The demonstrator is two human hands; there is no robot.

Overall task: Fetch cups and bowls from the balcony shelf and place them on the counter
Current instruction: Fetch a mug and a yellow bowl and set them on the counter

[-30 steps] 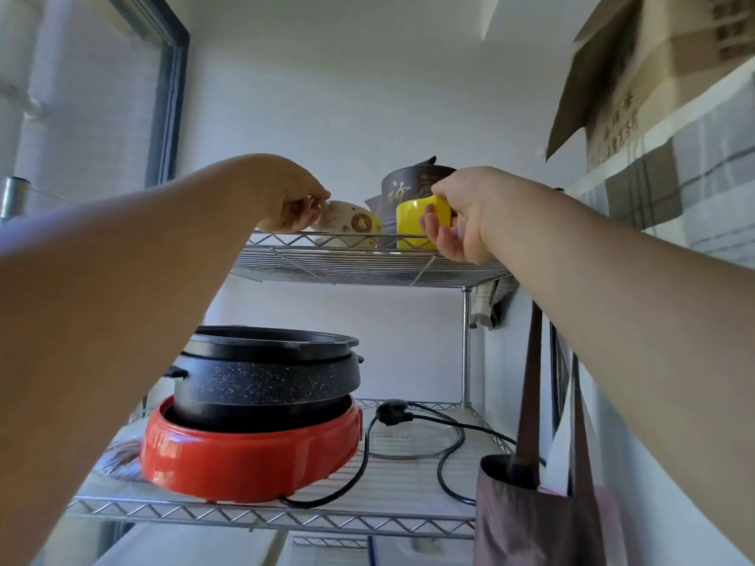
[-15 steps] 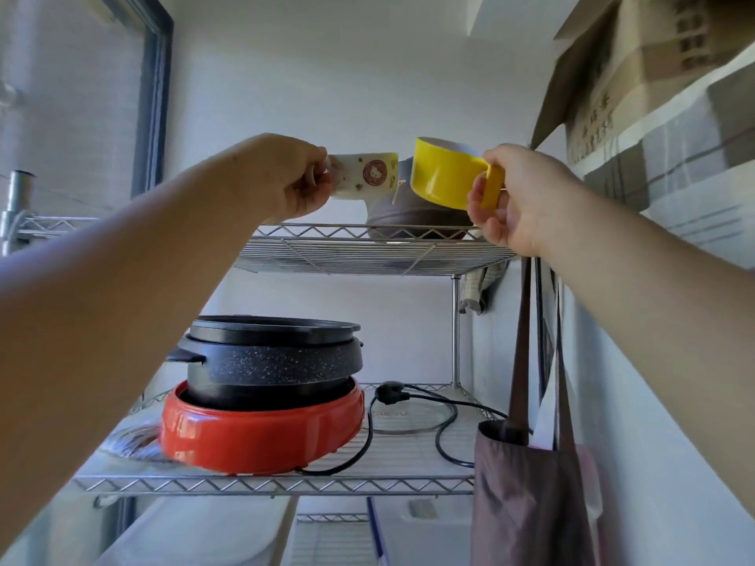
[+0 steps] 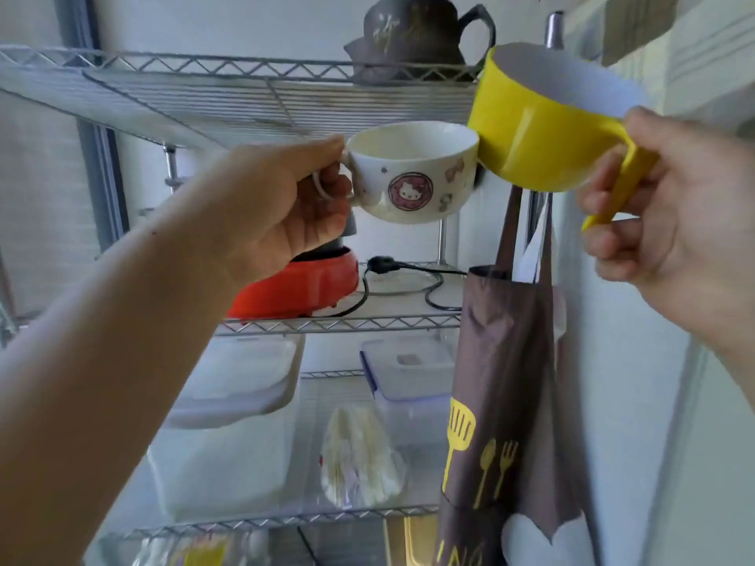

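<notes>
Cups, two of them, were in hand and off the wire shelf (image 3: 245,96), which served as the landmark throughout. Largest item near it: a red cooker base (image 3: 302,279) on the tier below the top shelf, mostly hidden behind the left forearm, with a black cord (image 3: 404,275) trailing beside it. A brown apron (image 3: 502,361) hung off the shelf's right side. A dark pot (image 3: 412,34) remained on top of the shelf, at its right end. The yellow cup (image 3: 539,145) was held just in front of the shelf's right edge and slightly below it, tilted, its mouth turned up and away from the camera, its handle pointing right and down. The right hand (image 3: 670,222) was curled closed round that handle. The white cartoon-print cup (image 3: 412,173) sat just under the shelf's front edge, upright, mouth up, wider than tall, its handle pointing left. The left hand (image 3: 269,214) was closed on it, fingers (image 3: 339,185) through the loop. The two cups appeared to touch or nearly touch at their rims; hard to tell. Judgement: the step in hand is carrying them clear of the shelf toward the counter, which was not in view. Doing it well calls for drawing the cups apart to avoid a knock, levelling the yellow one, and keeping both clear of the shelf's edge and the apron.
</notes>
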